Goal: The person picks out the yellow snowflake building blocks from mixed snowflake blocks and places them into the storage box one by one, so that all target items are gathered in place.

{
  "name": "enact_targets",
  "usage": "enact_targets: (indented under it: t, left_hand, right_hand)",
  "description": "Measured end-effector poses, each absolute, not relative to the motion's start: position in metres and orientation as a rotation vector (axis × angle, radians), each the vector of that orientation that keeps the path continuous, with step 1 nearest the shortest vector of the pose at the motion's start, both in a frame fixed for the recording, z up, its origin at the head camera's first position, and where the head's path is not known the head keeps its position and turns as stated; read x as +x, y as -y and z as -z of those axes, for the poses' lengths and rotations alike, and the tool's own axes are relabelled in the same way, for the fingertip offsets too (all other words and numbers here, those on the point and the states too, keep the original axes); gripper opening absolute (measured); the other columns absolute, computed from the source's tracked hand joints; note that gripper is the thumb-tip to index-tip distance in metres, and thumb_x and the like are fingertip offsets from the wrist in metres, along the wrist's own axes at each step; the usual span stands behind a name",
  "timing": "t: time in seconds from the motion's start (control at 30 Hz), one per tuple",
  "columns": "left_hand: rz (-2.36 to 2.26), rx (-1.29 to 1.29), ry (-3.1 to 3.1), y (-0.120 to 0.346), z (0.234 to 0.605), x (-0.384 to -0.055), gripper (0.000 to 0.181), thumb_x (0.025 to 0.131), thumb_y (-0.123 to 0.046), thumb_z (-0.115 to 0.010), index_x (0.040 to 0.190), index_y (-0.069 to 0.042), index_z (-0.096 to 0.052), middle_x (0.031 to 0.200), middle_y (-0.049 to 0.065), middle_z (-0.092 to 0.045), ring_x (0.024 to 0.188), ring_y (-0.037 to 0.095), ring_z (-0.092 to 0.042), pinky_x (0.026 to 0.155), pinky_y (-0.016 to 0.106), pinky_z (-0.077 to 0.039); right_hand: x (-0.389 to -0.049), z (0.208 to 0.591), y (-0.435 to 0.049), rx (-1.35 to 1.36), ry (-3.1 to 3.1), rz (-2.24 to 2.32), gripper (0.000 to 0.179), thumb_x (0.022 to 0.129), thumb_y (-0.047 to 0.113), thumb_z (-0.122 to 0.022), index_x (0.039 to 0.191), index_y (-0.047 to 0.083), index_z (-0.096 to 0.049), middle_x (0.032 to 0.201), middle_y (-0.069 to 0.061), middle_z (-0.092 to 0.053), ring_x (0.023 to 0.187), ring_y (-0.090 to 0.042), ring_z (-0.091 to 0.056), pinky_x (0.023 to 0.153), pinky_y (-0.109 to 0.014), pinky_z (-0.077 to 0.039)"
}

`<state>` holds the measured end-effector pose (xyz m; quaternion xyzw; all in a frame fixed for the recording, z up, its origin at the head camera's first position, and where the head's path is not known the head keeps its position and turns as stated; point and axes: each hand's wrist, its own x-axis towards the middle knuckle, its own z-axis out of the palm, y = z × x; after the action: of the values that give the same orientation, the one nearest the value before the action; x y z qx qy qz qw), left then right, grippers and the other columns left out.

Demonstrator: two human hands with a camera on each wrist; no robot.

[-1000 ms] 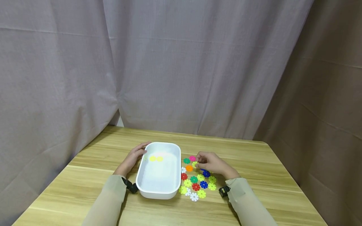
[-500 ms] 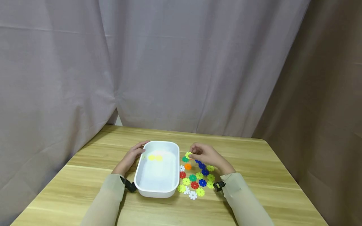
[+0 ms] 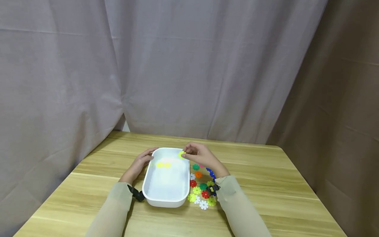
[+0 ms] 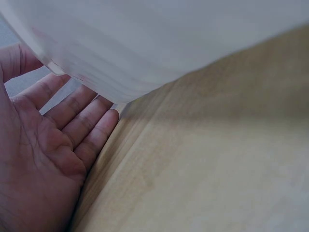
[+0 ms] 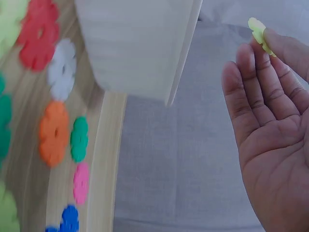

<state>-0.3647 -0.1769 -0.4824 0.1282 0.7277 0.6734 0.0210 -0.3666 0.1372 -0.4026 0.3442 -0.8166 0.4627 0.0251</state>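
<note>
A white rectangular plastic tub (image 3: 166, 204) stands on the wooden table. My left hand (image 3: 139, 166) holds its left side, the thumb hooked over the rim and the fingers (image 4: 91, 137) along the outer wall, as the left wrist view shows. Above the tub's far right corner, my right hand (image 3: 204, 158) pinches a yellow notched snowflake disc (image 3: 181, 154) between thumb and fingertips. In the right wrist view that disc (image 5: 260, 36) is seen nearly edge-on. Two yellow snowflake discs (image 3: 160, 165) lie inside the tub near its far end.
Several snowflake discs lie right of the tub, among them orange (image 3: 198, 174), red (image 3: 193, 183), green (image 3: 196, 167) and white (image 3: 203, 204) ones. My right forearm (image 3: 237, 204) passes over some. A grey curtain (image 3: 177, 82) hangs behind the table.
My right hand has lifted a yellow snowflake disc from the spread and carried it left, over the tub's far right corner. The left hand keeps its hold on the tub.
</note>
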Motion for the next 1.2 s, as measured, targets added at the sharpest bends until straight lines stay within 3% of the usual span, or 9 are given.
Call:
enact_targets:
  t: [0.1, 0.33, 0.53, 0.77, 0.9, 1.2]
  left_hand:
    - [-2.082, 0.389, -2.264, 0.177, 0.482, -0.364, 0.050, 0.098, -0.020, -0.051, 0.148, -0.017, -0.051, 0.148, 0.011, -0.051, 0.132, 0.031, -0.049, 0.114, 0.049, -0.030]
    - [-2.061, 0.383, -2.278, 0.177, 0.480, -0.362, 0.052, 0.098, -0.021, -0.051, 0.149, -0.017, -0.050, 0.148, 0.012, -0.052, 0.134, 0.031, -0.049, 0.114, 0.050, -0.031]
    - [-2.060, 0.368, -2.274, 0.174, 0.481, -0.363, 0.051, 0.098, -0.020, -0.050, 0.149, -0.017, -0.050, 0.148, 0.011, -0.052, 0.133, 0.030, -0.049, 0.115, 0.049, -0.031]
    - [-2.055, 0.357, -2.261, 0.173, 0.483, -0.363, 0.052, 0.100, -0.019, -0.049, 0.151, -0.014, -0.047, 0.155, 0.008, -0.044, 0.139, 0.030, -0.042, 0.117, 0.050, -0.026]
    - [-2.058, 0.363, -2.262, 0.172, 0.483, -0.364, 0.053, 0.100, -0.019, -0.049, 0.152, -0.012, -0.046, 0.155, 0.009, -0.043, 0.140, 0.031, -0.041, 0.118, 0.051, -0.024]
    - [-2.070, 0.336, -2.246, 0.170, 0.486, -0.364, 0.051, 0.099, -0.019, -0.050, 0.150, -0.017, -0.050, 0.152, 0.009, -0.047, 0.137, 0.029, -0.045, 0.116, 0.048, -0.029]
  right_hand:
    - [-0.368, 0.402, -0.130, 1.018, 2.525, -1.507, 0.022, 0.092, 0.031, -0.074, 0.107, 0.016, -0.068, 0.094, 0.000, -0.069, 0.087, -0.021, -0.067, 0.082, -0.038, -0.056]
    - [-0.375, 0.403, -0.113, 1.003, 2.434, -1.762, 0.025, 0.092, 0.027, -0.074, 0.110, 0.011, -0.068, 0.094, -0.007, -0.071, 0.095, -0.042, -0.066, 0.089, -0.059, -0.051]
    - [-0.381, 0.413, -0.100, 1.060, 2.491, -1.717, 0.022, 0.093, 0.024, -0.073, 0.109, 0.010, -0.068, 0.093, -0.005, -0.070, 0.097, -0.044, -0.066, 0.087, -0.052, -0.054]
    - [-0.385, 0.427, -0.100, 1.050, 2.531, -1.700, 0.021, 0.093, 0.025, -0.073, 0.108, 0.012, -0.068, 0.092, -0.004, -0.070, 0.092, -0.039, -0.067, 0.086, -0.059, -0.052]
    - [-0.387, 0.430, -0.101, 1.036, 2.546, -1.669, 0.022, 0.092, 0.029, -0.073, 0.107, 0.013, -0.068, 0.092, -0.002, -0.071, 0.090, -0.033, -0.068, 0.084, -0.055, -0.054]
    - [-0.392, 0.431, -0.103, 1.133, 2.653, -1.470, 0.013, 0.097, 0.022, -0.068, 0.106, 0.014, -0.070, 0.093, 0.000, -0.071, 0.088, -0.025, -0.069, 0.077, -0.032, -0.056]
